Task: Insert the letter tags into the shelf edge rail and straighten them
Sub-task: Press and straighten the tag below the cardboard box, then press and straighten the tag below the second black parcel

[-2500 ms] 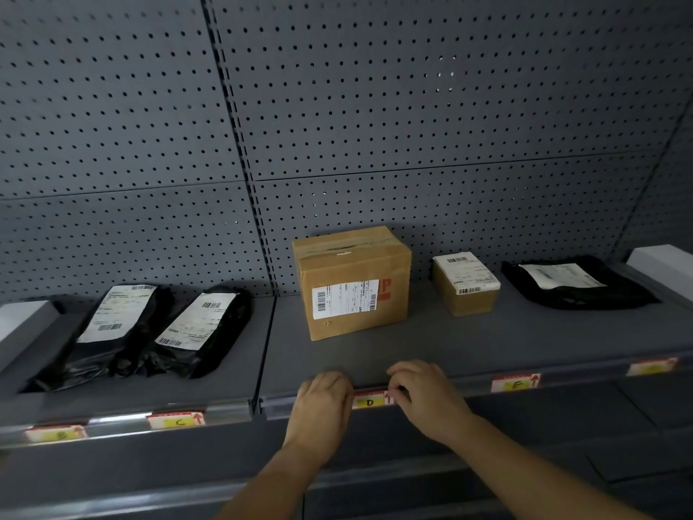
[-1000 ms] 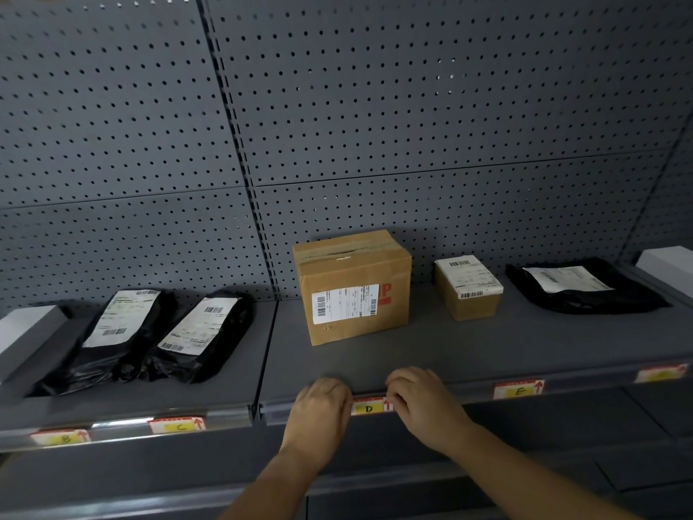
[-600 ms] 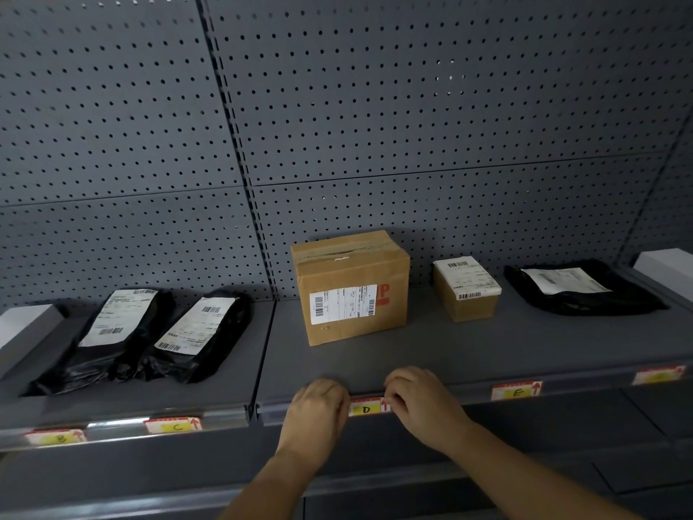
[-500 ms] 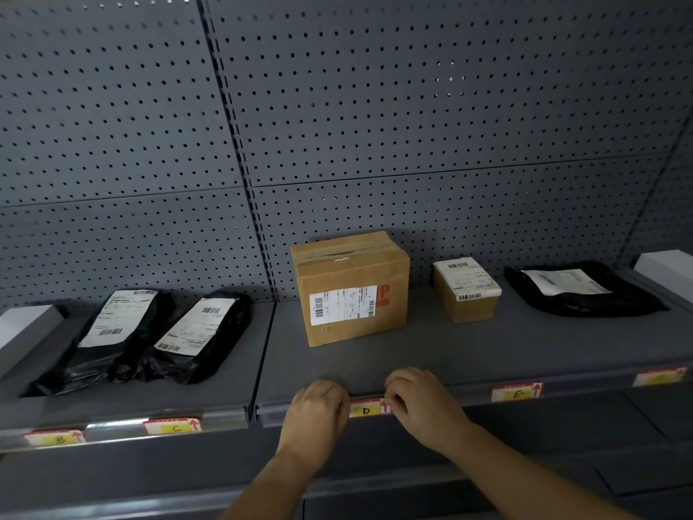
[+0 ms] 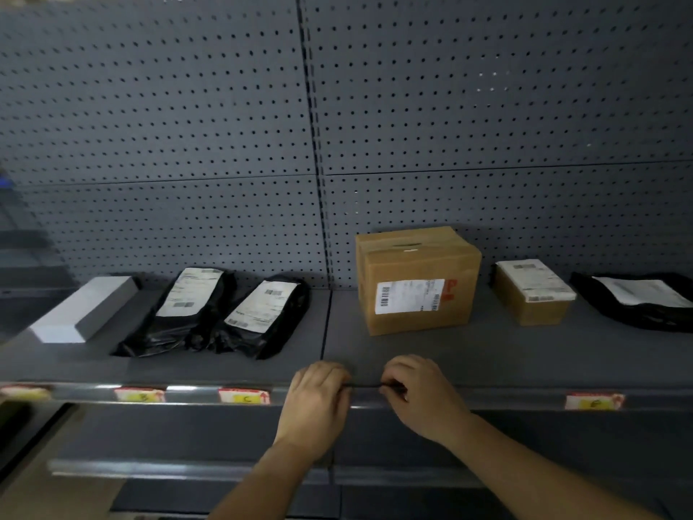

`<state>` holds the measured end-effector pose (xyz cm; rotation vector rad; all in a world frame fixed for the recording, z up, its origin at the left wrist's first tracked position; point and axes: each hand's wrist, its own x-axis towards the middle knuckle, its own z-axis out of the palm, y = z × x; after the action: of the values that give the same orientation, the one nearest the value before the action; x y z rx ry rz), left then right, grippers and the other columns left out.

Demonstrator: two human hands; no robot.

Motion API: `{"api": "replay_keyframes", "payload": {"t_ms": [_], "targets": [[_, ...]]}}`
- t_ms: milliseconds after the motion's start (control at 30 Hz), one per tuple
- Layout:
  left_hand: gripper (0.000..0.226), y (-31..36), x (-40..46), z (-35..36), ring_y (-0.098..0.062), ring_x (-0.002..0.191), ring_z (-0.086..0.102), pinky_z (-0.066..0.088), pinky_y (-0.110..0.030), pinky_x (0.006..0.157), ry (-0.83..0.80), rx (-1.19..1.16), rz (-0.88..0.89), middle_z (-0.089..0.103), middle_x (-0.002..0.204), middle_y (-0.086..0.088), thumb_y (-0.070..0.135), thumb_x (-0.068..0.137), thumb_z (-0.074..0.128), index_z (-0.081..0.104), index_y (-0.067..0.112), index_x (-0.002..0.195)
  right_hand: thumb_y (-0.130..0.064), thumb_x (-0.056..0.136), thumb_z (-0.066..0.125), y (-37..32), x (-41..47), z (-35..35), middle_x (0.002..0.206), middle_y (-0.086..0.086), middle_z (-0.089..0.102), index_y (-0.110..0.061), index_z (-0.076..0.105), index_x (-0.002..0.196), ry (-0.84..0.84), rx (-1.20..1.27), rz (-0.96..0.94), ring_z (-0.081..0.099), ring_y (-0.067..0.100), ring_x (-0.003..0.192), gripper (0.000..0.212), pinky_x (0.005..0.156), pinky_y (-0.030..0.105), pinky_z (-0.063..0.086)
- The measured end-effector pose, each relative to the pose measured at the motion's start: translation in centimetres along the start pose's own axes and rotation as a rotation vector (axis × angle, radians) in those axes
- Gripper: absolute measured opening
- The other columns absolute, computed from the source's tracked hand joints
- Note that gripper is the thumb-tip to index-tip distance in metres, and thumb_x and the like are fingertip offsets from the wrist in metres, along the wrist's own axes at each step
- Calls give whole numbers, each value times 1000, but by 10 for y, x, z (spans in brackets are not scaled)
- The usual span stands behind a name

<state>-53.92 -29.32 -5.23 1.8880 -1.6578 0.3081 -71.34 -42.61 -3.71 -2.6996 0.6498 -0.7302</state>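
D tag, visible between the hands half a second before, no longer showed — the strip of shelf edge rail [image 5: 365, 395] between them read as plain dark rail, though the frame was motion-blurred and the view had swung left, so I cannot tell if the tag was hidden under fingers, slid aside or pulled out. Judged from that, the D position was not confirmed seated and straight. Left hand [image 5: 318, 397] sat curled over the rail's front lip, fingers bent down onto it, knuckles up; right hand [image 5: 422, 394] just beside it, wrist angled in from the lower right, fingertips pinched at the rail's top edge near a thin dark line running across to the left hand. Whether either hand actually held a tag — cannot tell. Other tags stayed in the rail: C tag [image 5: 244, 396] just left of the left hand, B tag [image 5: 139, 395] further left, another tag [image 5: 594, 401] well right of the right hand. Cardboard box [image 5: 416, 279] stood on the shelf directly behind the hands.
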Motion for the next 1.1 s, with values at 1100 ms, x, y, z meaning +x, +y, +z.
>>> {"api": "replay_keyframes", "payload": {"t_ms": [1100], "targets": [[16, -217, -52, -86, -6, 87, 55, 43, -27, 74, -101, 29, 120, 60, 91, 17, 36, 88, 50, 64, 29, 84, -18, 88, 63, -167, 74, 140, 111, -14, 61, -25, 67, 81, 13, -48, 189, 53, 5, 101, 10, 88, 22, 30]]}}
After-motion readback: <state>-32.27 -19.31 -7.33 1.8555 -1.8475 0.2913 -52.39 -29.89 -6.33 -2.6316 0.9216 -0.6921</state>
